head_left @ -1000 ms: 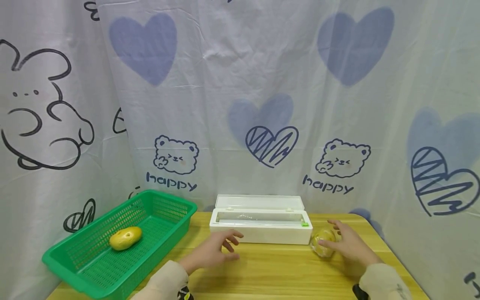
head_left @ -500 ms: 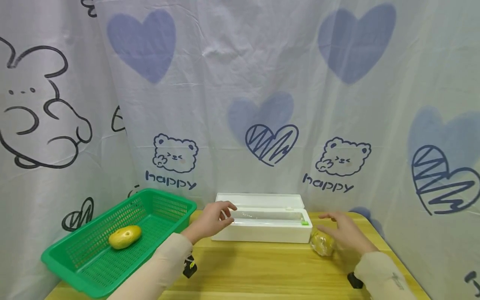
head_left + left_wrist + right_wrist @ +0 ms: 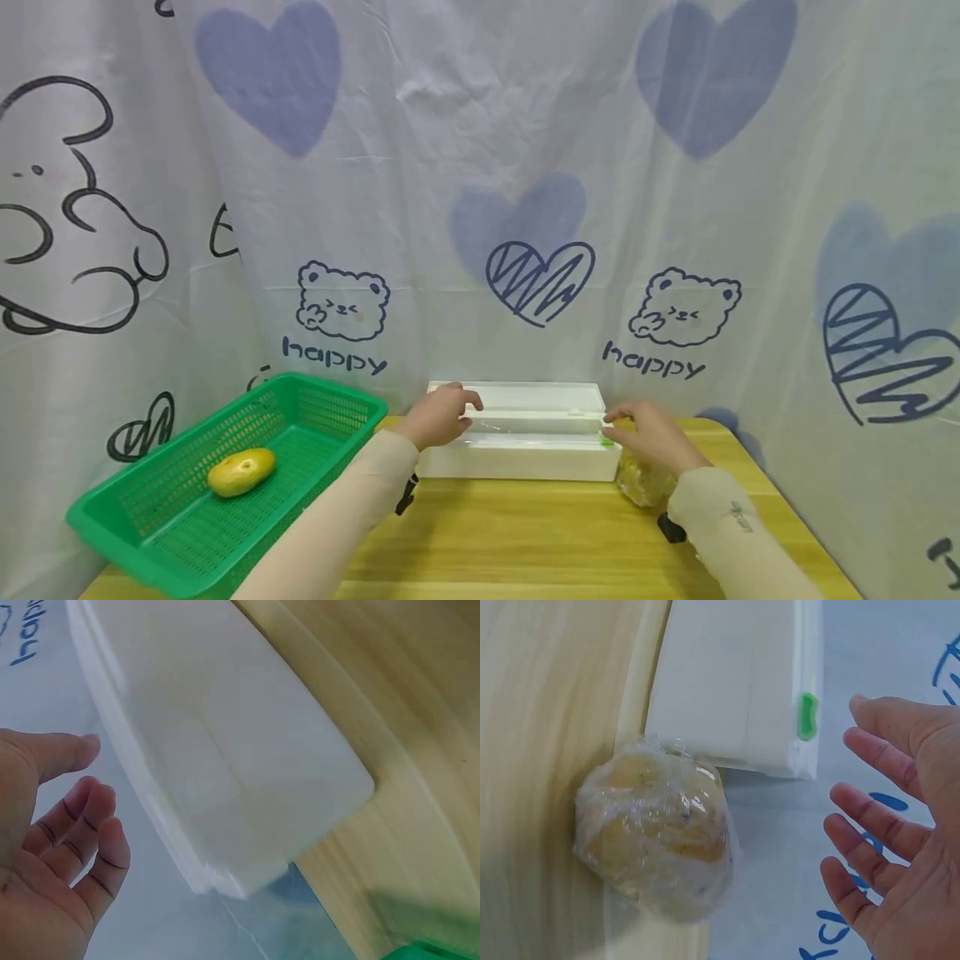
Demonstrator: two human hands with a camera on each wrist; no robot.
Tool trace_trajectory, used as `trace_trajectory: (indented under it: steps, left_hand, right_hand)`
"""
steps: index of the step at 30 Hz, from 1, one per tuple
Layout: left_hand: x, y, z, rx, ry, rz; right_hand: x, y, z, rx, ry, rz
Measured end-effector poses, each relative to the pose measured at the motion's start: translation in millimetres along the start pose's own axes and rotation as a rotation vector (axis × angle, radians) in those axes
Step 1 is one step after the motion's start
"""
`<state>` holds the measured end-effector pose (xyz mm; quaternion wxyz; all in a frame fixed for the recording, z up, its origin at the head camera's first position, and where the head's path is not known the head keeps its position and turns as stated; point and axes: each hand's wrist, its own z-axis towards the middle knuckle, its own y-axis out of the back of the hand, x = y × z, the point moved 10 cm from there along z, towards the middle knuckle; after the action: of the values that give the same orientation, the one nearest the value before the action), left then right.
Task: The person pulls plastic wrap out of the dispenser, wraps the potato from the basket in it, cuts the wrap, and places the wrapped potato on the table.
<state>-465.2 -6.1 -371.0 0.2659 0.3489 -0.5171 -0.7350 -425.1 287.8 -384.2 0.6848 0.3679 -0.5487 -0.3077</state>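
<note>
A white cling film dispenser lies across the far part of the table, its lid raised at the back. Clear film shows inside. At its right end is a green cutter slider. My left hand hovers by the dispenser's left end, fingers loosely bent and apart from it in the left wrist view. Near the right end is my right hand, fingers spread and holding nothing. Below that hand, a yellowish potato wrapped in cling film rests beside the dispenser, partly hidden in the head view.
A green plastic basket stands at the left with one unwrapped yellow potato in it. The wooden table has a rounded far right corner. A printed curtain hangs close behind.
My left hand has risen and moved forward to the dispenser's left end. My right hand has left the wrapped potato and moved left and forward to the right end.
</note>
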Motion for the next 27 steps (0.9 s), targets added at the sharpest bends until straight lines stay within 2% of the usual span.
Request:
trace_trajectory:
  steps: [8,12,18,22,27]
  left_hand:
    - [1.1,-26.1,23.0,0.084,0.032,0.099]
    - [2.0,-33.6,29.4,0.106,0.032,0.119]
    - [-0.6,-39.5,35.0,0.13,-0.027,0.154]
    - [-4.5,-42.8,37.5,0.136,-0.08,0.18]
    - [-4.1,-50.2,38.2,0.16,-0.095,0.192]
  right_hand:
    - [9.0,-8.7,16.6,-0.017,0.04,-0.059]
    - [6.7,-13.4,25.1,-0.006,0.014,-0.081]
    - [1.7,-19.5,34.2,0.016,-0.087,-0.113]
    - [6.0,-19.3,37.1,0.008,-0.091,-0.166]
    - [9.4,-19.1,39.2,-0.017,-0.093,-0.225]
